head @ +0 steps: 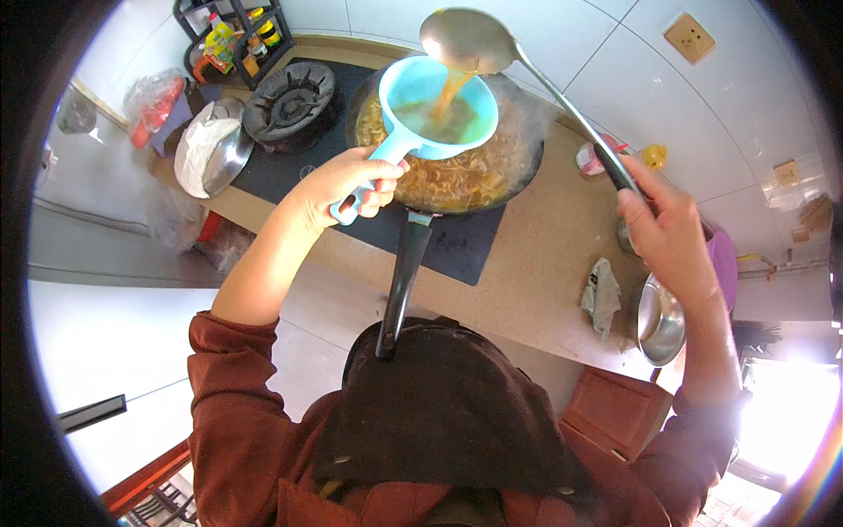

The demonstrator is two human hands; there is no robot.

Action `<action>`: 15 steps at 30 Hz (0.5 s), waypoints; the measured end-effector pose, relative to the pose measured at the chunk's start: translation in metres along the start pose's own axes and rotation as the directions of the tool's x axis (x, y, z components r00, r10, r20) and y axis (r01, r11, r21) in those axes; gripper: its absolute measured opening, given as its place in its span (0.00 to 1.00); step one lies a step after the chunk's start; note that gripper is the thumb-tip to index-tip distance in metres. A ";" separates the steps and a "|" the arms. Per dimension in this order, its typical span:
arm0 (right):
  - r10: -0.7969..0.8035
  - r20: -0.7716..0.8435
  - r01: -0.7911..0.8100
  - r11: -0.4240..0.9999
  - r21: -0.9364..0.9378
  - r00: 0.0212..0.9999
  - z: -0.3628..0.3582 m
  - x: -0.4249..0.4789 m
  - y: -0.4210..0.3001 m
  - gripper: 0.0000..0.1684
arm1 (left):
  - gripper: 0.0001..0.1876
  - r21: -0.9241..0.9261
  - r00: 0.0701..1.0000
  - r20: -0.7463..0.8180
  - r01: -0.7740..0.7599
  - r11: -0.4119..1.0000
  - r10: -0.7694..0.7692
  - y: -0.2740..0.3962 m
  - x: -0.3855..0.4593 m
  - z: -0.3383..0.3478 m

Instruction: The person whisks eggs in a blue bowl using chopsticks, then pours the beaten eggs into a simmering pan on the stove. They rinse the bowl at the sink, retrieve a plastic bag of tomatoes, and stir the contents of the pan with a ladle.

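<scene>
My left hand (355, 188) grips the handle of a light-blue plastic ladle-like bowl (395, 148), held over a steaming wok (537, 155). Brown broth with noodles (461, 181) fills the wok, whose black handle points towards me. My right hand (665, 224) is closed around the black grip of a large metal ladle (467, 39). The ladle's head is tilted above the blue bowl, and a stream of brown broth (451, 95) runs from it into the bowl. Liquid covers the bowl's bottom.
Left of the wok sits a gas burner (290, 102), beside a metal bowl (227, 155) with a white cloth (197, 155). A black rack (273, 49) with bottles stands behind. On the right lie a grey rag (601, 300), a metal basin (660, 329) and a pink-white container (589, 160).
</scene>
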State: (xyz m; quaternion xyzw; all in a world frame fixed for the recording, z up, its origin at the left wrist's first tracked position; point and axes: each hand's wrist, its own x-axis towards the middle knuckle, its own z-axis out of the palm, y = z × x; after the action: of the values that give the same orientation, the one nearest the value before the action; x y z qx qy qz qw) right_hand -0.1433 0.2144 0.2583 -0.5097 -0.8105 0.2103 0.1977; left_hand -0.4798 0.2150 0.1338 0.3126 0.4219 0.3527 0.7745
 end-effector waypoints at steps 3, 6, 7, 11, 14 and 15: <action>-0.399 -0.097 0.372 0.902 -0.219 0.912 0.025 0.004 0.032 0.21 | 0.10 0.014 1.000 -0.002 -0.014 1.000 0.014 -0.002 -0.005 0.004; -0.339 -0.033 0.297 0.864 -0.406 0.940 0.043 0.001 0.050 0.25 | 0.11 0.108 0.999 -0.020 -0.027 0.994 0.029 0.001 0.003 0.017; -0.344 -0.024 0.296 0.838 -0.458 0.939 0.053 0.001 0.055 0.26 | 0.11 0.131 0.999 -0.032 -0.028 0.991 0.032 0.004 0.003 0.019; -0.339 -0.023 0.311 0.887 -0.341 0.941 0.055 -0.022 0.067 0.28 | 0.12 0.196 0.996 -0.088 -0.003 0.981 0.020 0.008 0.000 0.019; -0.335 -0.020 0.311 0.892 -0.330 0.942 0.044 -0.019 0.069 0.27 | 0.14 0.293 0.991 -0.133 0.011 0.956 0.029 0.002 0.001 0.020; -0.330 -0.030 0.300 0.888 -0.349 0.943 0.042 -0.017 0.070 0.27 | 0.14 0.327 0.991 -0.127 0.010 0.945 0.033 0.003 0.003 0.024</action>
State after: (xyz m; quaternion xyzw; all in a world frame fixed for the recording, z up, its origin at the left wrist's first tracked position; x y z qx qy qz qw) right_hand -0.1071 0.2200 0.1837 -0.4066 -0.8968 0.0097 0.1741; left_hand -0.4584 0.2146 0.1458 0.4155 0.5224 0.3021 0.6805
